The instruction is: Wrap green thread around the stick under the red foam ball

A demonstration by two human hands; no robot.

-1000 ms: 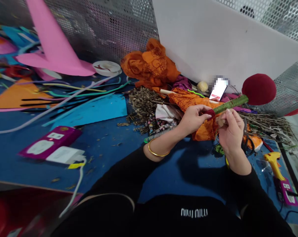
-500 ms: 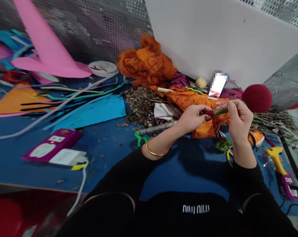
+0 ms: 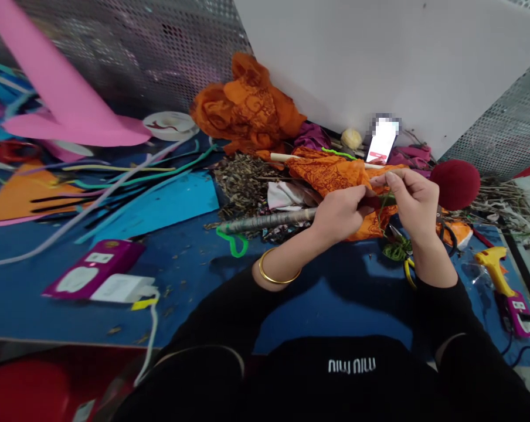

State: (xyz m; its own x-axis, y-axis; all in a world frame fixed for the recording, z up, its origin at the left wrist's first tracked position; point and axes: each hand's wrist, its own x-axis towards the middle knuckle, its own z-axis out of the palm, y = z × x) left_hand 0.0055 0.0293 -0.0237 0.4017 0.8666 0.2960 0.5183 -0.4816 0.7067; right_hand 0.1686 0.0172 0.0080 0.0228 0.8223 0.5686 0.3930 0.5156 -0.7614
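My left hand (image 3: 342, 214) is closed around a wrapped stick (image 3: 274, 221), whose grey, banded end juts out to the left with a bright green loop (image 3: 236, 243) hanging at its tip. Beyond the fingers the stick turns dark red and green, in line with a dark red ball (image 3: 455, 184) at the right; my right hand hides the join. My right hand (image 3: 417, 202) pinches a thin green yarn (image 3: 383, 205) against the stick. Below lies a small bundle of green yarn (image 3: 397, 248). Orange patterned cloth (image 3: 330, 170) lies behind both hands.
Yellow-handled scissors (image 3: 409, 272) lie beside my right wrist. A yellow glue gun (image 3: 493, 266) and a purple power strip (image 3: 522, 316) are at the right. Another power strip (image 3: 95, 266) with a white plug sits left. Dried plants (image 3: 243, 181) and a lit phone (image 3: 383, 139) are behind.
My right hand has moved left, nearer my left hand, with its fingers curled in more. The stick's grey end reaches slightly further left. The whole view has shifted a little.
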